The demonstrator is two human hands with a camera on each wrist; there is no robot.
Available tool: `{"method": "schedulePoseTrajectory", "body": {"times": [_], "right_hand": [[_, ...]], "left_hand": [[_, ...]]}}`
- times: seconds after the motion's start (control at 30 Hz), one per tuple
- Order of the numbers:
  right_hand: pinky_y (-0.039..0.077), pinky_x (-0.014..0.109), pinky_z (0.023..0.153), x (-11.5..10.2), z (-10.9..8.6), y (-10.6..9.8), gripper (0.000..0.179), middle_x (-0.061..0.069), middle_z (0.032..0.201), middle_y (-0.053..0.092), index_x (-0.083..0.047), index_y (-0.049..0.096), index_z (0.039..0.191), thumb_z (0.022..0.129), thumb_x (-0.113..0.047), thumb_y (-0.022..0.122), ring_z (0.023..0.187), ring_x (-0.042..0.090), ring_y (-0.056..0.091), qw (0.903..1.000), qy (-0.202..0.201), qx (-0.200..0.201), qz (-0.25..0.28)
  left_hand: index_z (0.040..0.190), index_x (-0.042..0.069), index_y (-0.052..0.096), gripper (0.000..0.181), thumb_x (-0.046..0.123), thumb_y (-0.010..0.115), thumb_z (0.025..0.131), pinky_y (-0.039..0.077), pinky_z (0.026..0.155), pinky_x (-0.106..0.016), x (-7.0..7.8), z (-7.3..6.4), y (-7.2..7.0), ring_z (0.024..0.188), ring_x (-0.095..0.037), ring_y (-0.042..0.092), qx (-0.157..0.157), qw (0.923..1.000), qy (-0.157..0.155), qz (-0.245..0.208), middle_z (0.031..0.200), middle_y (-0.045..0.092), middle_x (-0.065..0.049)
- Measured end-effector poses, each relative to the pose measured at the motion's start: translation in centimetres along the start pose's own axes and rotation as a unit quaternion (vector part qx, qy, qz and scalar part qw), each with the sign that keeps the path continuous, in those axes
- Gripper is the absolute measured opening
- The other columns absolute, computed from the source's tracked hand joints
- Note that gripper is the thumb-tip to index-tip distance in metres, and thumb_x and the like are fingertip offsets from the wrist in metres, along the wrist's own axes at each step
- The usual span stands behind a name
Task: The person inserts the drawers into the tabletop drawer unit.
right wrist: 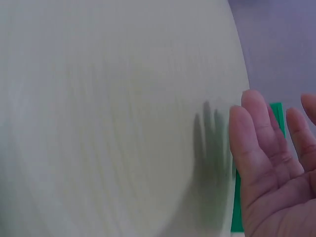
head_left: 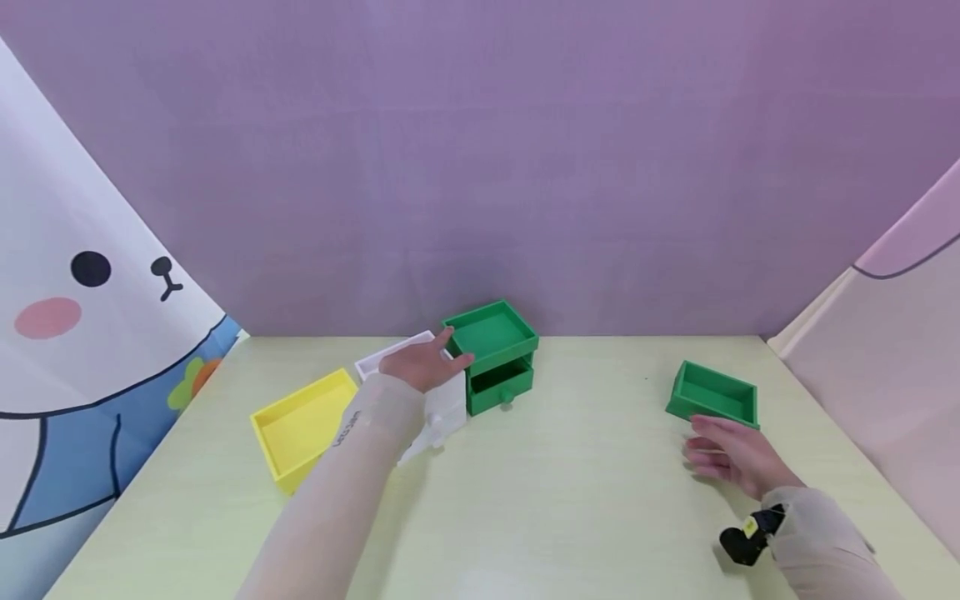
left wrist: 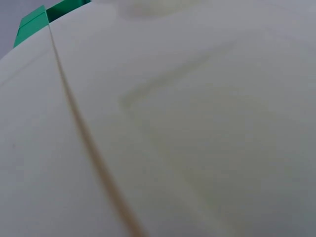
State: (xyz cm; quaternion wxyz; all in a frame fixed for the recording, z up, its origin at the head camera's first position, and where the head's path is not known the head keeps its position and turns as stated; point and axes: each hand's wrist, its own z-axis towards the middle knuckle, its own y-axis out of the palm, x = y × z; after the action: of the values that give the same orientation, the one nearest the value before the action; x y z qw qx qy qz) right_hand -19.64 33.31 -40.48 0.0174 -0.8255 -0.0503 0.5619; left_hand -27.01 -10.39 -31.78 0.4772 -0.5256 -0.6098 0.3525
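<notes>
My left hand (head_left: pixel 418 364) is over the white drawer box (head_left: pixel 448 404), its thumb and a finger spread toward the left edge of the green drawer unit (head_left: pixel 495 337). They overlap that edge in the head view; the other fingers are hidden. The unit has a tray-like top, and below it a small knobbed drawer (head_left: pixel 501 390). At right, my right hand (head_left: pixel 738 457) hovers just in front of a separate green open box (head_left: pixel 712 393), fingers loosely extended and holding nothing. In the right wrist view, green edges show behind the right hand's fingers (right wrist: pixel 243 131).
A yellow open tray (head_left: pixel 303 425) lies at the left, partly behind my left forearm. The pale table (head_left: pixel 585 500) runs back to a purple cloth backdrop (head_left: pixel 570 183). A black wrist camera (head_left: pixel 750 537) is strapped at my right wrist.
</notes>
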Motion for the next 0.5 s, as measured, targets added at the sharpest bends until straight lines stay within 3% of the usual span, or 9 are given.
{"method": "schedulePoseTrajectory", "body": {"times": [0.1,0.3,0.5], "right_hand": [[0.055,0.034,0.074,0.2,-0.1,-0.9,0.03,0.003,0.091,0.067,-0.005,0.059,0.12,0.097,-0.025,0.057,0.08,0.018,0.068,0.9999,0.0,0.004,0.015],[0.055,0.035,0.075,0.7,0.1,-2.0,0.007,0.001,0.088,0.068,-0.02,0.058,0.105,0.098,-0.018,0.056,0.078,0.018,0.069,0.995,0.006,-0.003,0.1],[0.055,0.034,0.073,0.8,0.4,-2.6,0.025,-0.002,0.084,0.07,-0.032,0.064,0.082,0.097,-0.013,0.056,0.076,0.017,0.069,0.9895,0.019,0.003,0.143]], "left_hand": [[0.154,0.036,0.01,0.076,0.071,0.031,0.091,0.023,0.045,-0.029,-0.1,-0.3,0.0,0.042,-0.014,0.027,0.003,1.0,-0.002,-0.002,0.063,0.057,-0.005],[0.154,0.036,0.011,0.075,0.071,0.032,0.091,0.024,0.045,-0.029,-0.2,-0.1,0.3,0.041,-0.014,0.027,0.003,1.0,-0.002,-0.007,0.063,0.056,-0.005],[0.154,0.038,0.01,0.076,0.073,0.031,0.09,0.024,0.045,-0.03,-0.1,0.4,0.3,0.041,-0.014,0.026,-0.002,0.9999,0.001,-0.014,0.064,0.058,-0.004]]}}
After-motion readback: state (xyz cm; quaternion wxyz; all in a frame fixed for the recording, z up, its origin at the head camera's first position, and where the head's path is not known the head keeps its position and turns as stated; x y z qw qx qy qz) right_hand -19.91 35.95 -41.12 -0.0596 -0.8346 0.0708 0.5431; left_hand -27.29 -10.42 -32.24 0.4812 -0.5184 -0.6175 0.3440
